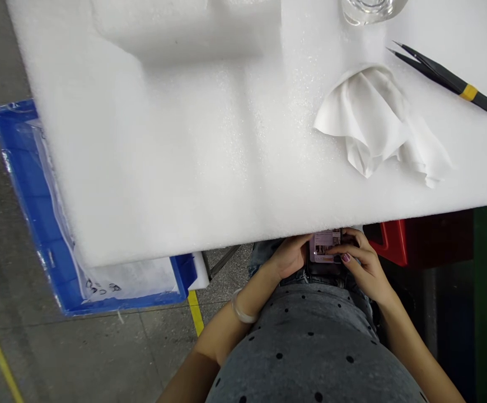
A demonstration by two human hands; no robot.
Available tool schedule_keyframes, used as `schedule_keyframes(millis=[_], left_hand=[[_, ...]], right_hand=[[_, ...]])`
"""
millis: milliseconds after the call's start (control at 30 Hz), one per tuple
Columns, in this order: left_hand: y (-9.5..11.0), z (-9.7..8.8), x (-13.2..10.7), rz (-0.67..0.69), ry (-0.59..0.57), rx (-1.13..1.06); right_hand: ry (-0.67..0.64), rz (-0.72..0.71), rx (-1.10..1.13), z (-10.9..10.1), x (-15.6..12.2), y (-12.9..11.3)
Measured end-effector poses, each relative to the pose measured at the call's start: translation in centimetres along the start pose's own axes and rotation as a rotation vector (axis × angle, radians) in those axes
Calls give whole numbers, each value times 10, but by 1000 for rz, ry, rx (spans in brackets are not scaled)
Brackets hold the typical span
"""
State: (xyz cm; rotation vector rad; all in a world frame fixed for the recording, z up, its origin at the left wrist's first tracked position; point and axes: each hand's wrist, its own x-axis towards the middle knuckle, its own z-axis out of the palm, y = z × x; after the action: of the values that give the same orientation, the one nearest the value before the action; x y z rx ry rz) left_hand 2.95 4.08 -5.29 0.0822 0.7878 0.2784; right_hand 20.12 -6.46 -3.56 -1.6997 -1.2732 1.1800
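A phone (325, 246) is held in the lap by the left hand (289, 257) and right hand (363, 263), just below the foam-covered table (185, 168) edge. A crumpled white cloth (378, 120) and black tweezers (445, 75) are observed on top, apart.

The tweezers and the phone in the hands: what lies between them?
In the head view, the crumpled white cloth lies between tweezers and phone, on the foam sheet.
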Motion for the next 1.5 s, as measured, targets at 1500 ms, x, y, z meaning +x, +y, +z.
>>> schedule_keyframes(millis=[1500], left_hand=[[1,3,-2,49,29,98]], right_hand=[[23,-37,34,0,-2,4]])
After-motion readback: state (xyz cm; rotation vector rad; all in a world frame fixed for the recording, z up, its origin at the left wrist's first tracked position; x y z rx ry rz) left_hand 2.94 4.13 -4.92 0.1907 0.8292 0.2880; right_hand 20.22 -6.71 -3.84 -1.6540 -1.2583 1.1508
